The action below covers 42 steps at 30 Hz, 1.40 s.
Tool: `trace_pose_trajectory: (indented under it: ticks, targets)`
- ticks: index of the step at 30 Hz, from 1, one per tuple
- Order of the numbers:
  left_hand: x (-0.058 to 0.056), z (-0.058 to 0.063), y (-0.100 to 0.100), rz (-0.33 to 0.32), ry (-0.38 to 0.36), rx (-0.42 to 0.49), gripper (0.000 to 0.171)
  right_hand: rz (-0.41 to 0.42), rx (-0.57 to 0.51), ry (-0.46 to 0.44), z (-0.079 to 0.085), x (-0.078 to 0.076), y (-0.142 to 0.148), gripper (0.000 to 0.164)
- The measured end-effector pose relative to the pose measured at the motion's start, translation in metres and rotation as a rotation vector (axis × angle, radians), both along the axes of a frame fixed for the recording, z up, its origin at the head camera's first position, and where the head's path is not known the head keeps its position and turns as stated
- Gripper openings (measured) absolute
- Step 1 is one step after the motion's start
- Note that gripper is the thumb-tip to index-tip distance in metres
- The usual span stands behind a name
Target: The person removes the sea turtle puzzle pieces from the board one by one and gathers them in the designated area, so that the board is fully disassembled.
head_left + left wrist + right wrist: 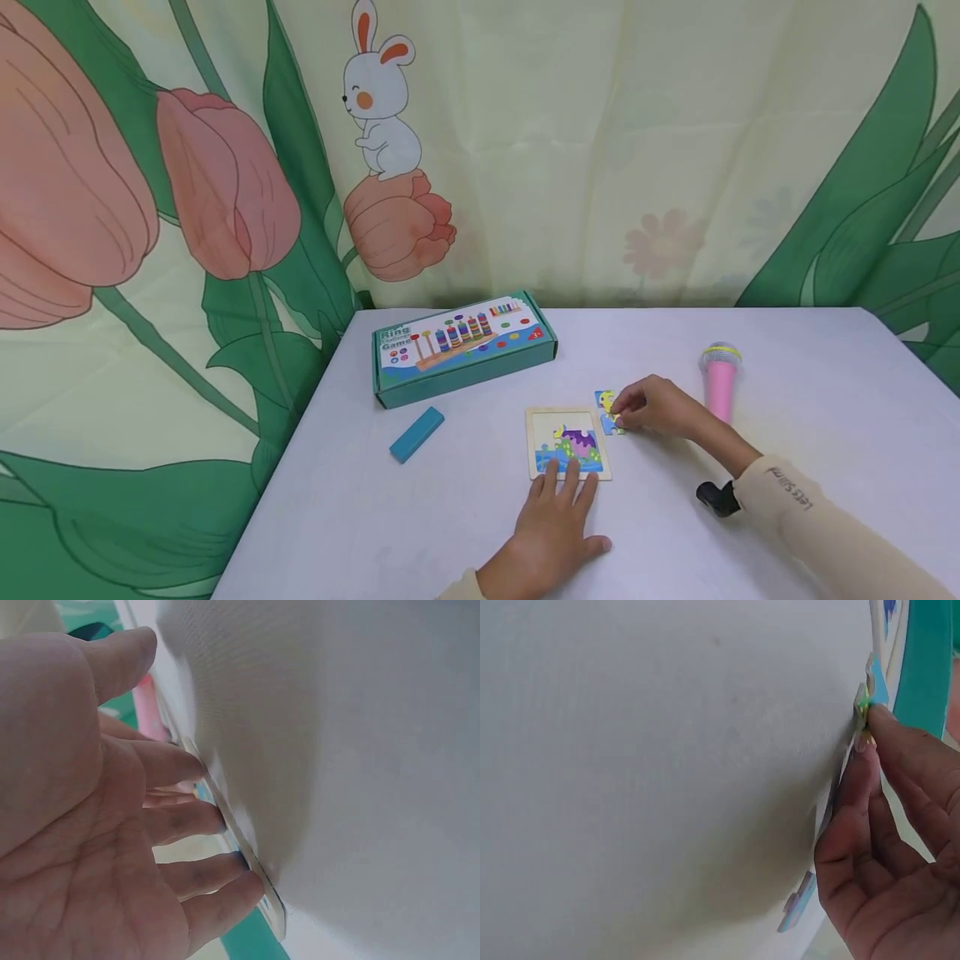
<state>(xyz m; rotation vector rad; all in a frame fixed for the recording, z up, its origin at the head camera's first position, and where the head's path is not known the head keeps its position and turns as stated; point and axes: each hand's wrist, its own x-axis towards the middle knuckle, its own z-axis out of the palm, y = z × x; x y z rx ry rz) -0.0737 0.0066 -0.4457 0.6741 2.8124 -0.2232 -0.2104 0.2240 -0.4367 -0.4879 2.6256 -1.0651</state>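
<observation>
A small wooden jigsaw board [531,442], partly filled with purple, pink and blue pieces, lies on the table. Across its near edge rest the fingertips of my left hand [551,529], fingers spread and nearly straight. The left wrist view shows those fingertips along the rim of the board [241,841]. Just right of the board, my right hand [660,408] pinches a yellow-and-green jigsaw piece [861,705] between thumb and index finger. A blue-and-yellow jigsaw piece [602,398] lies beside the board's upper right corner. Another loose piece [798,903] lies below the right hand in the right wrist view.
A green Ring Game box [465,346] stands at the back left, with a teal block [417,435] in front of it. A pink toy microphone [721,383] lies beyond the right forearm. Behind the table hangs a tulip-and-rabbit curtain [540,167].
</observation>
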Motion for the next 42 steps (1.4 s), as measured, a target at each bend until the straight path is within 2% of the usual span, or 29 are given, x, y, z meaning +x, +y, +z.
trace_pose_trajectory:
  ticks: [14,21,25,28,31,34,42]
  targets:
    - [-0.002,0.001,0.001,0.013,-0.039,-0.018,0.079,-0.05,0.098,0.085,0.0,0.007,-0.012,0.007]
    - [-0.002,0.002,0.0,-0.002,-0.019,-0.01,0.079,-0.01,0.14,0.17,0.005,0.009,-0.017,0.009]
    - [-0.002,0.001,0.0,-0.005,0.005,-0.008,0.079,0.029,0.108,0.201,0.006,0.01,-0.028,0.008]
    - [-0.002,0.001,-0.001,-0.01,0.014,-0.004,0.079,0.081,0.077,0.187,0.006,0.011,-0.041,0.007]
    - [-0.003,0.0,-0.001,-0.014,0.011,0.0,0.079,0.143,0.069,0.169,0.004,0.012,-0.053,0.018]
    - [-0.004,0.0,-0.001,-0.011,-0.007,0.014,0.078,0.169,0.077,0.146,0.002,0.014,-0.063,0.026]
    - [-0.004,0.0,-0.001,0.004,-0.036,0.041,0.079,0.144,0.076,0.155,-0.003,0.018,-0.071,0.022]
